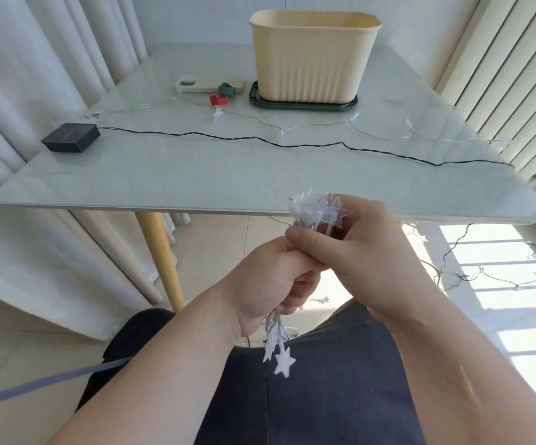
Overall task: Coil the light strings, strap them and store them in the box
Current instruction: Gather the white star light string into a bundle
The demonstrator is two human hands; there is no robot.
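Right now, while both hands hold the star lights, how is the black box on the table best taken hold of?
Probably from above, with the grip across the front and back walls of the black box. It lies flat and low on the table, so those walls are free. The dark cord leaves its right side; keep fingers off there.

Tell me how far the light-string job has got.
Done: some star lights are gathered in a bundle. In hand: left hand and right hand grip it. Left: more star string and the black wire lie loose on the table; the straps sit unused beside the box.
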